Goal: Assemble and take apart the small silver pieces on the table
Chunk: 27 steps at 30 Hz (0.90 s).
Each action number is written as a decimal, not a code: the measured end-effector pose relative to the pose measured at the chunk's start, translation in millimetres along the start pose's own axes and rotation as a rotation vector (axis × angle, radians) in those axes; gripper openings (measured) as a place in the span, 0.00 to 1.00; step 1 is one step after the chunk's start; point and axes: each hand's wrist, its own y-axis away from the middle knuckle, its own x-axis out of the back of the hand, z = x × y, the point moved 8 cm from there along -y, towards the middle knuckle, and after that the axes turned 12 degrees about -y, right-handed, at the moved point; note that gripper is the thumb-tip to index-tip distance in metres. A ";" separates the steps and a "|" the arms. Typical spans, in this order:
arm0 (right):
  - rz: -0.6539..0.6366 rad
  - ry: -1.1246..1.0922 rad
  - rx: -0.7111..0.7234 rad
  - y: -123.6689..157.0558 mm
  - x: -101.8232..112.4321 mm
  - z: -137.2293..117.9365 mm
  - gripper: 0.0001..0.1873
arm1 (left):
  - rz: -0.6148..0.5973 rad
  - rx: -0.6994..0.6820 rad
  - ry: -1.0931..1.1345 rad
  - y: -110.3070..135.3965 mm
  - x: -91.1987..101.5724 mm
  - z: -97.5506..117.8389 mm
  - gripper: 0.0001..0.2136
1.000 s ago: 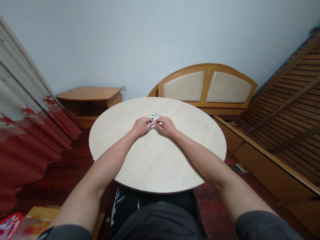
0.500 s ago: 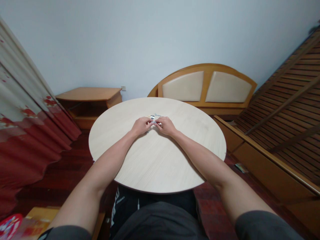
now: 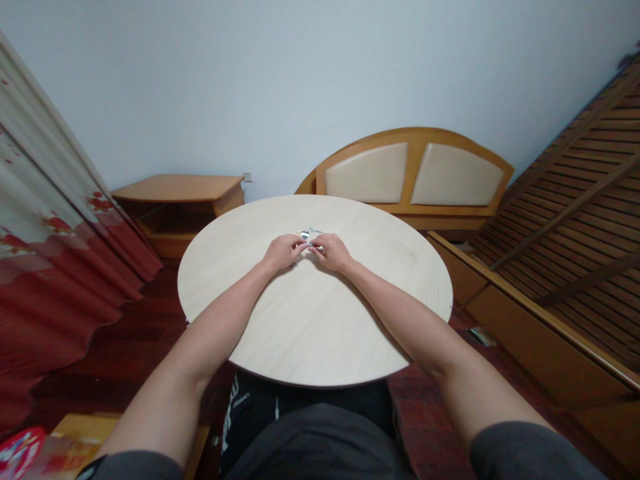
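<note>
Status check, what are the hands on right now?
Left hand and right hand together, fingertips at small silver-blue item, too small to identify. Round pale wood table beneath.

Round, pale wood-grain table top (image 3: 320, 333), small silvery flat pieces (image 3: 309, 232) lying near its middle; dark red wooden floor (image 3: 150, 333) below, one small flat card (image 3: 482, 337) on it
</note>
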 end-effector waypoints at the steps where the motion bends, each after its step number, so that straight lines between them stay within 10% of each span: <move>1: -0.002 0.003 0.000 0.0 -0.2 -0.3 0.13 | -0.001 0.001 0.001 0.0 0.0 0.0 0.11; 27: -0.020 0.009 -0.003 -0.1 -3.8 1.0 0.11 | -0.017 -0.006 -0.024 -1.9 -3.9 -0.7 0.11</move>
